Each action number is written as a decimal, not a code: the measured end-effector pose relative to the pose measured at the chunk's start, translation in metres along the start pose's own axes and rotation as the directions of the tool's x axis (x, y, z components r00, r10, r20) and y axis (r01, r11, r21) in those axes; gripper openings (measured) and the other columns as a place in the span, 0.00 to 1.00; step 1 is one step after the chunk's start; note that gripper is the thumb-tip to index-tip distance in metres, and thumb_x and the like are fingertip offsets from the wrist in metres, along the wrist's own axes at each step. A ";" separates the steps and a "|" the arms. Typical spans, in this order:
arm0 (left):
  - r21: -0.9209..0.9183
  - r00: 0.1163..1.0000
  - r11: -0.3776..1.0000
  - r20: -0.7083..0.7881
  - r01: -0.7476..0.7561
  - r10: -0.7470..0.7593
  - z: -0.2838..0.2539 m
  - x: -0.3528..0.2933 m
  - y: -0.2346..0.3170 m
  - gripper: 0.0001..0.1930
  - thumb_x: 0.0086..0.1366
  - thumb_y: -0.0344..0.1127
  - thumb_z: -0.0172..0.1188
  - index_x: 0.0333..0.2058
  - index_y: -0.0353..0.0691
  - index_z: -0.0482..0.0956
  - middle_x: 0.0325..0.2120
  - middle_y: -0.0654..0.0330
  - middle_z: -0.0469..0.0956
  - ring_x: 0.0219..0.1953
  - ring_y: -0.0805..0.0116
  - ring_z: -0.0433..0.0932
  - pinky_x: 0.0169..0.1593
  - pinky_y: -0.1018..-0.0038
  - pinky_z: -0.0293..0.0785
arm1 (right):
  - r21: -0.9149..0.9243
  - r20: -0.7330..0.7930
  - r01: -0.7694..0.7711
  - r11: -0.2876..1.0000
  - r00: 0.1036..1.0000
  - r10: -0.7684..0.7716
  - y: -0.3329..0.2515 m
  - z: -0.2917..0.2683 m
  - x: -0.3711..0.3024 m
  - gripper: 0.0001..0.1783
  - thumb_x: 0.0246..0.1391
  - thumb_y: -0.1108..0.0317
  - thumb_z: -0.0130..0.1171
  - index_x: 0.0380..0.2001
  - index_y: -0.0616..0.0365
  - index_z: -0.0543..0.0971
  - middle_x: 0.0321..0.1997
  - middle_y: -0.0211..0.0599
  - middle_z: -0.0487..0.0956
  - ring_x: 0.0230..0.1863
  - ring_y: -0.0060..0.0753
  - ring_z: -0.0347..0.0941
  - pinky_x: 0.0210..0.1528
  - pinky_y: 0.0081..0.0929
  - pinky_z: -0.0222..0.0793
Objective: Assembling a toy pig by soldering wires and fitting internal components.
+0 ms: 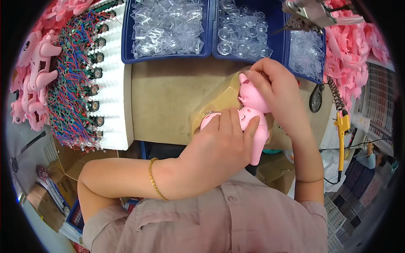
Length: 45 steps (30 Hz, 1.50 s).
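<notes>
A pink plastic toy animal body point(252, 99), with jointed leg-like parts, lies at the near edge of the bench on a yellowish moulded holder point(228, 96). Across its lower part rests my left hand point(221, 141), its fingers over the pink shell and its thumb on the far side, gripping it. My right hand point(276, 86) curls over the upper end, fingertips and thumb closed on the pink part there. One pink leg sticks out below my left thumb, past the bench edge. My palms hide some of the toy, and anything small between the right fingertips cannot be made out.
Blue bins point(168, 60) of clear plastic pieces line the back. At left, wired components point(78, 80) lie on a white foam rack point(120, 88). Pink toy shells point(40, 80) pile up at both sides. A yellow-handled tool point(342, 126) hangs at right beneath a metal fixture point(312, 14).
</notes>
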State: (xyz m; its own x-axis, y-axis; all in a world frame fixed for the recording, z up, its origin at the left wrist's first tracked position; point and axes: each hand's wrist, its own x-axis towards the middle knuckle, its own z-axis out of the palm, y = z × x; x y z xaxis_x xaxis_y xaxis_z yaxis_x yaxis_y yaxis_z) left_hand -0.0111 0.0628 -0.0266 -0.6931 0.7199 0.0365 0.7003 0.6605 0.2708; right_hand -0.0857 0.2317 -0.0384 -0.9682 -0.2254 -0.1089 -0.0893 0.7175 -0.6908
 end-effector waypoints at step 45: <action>-0.467 0.990 0.880 -0.052 0.091 -0.130 -0.035 -0.017 0.017 0.25 0.44 0.39 0.69 0.41 0.37 0.75 0.34 0.53 0.77 0.32 0.55 0.78 0.34 0.65 0.75 | 0.533 -0.424 0.424 0.733 0.883 -0.202 -0.046 -0.017 -0.093 0.35 0.67 0.46 0.28 0.42 0.70 0.73 0.43 0.50 0.75 0.45 0.40 0.72 0.48 0.32 0.66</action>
State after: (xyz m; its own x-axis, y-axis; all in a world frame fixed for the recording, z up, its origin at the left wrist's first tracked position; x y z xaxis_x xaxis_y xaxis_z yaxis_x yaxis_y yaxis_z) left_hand 0.0063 0.0545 0.0115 -0.7864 0.6156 0.0510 0.4732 0.5473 0.6904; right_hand 0.0049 0.2314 0.0158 -0.9358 -0.0640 0.3466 -0.3510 0.0791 -0.9331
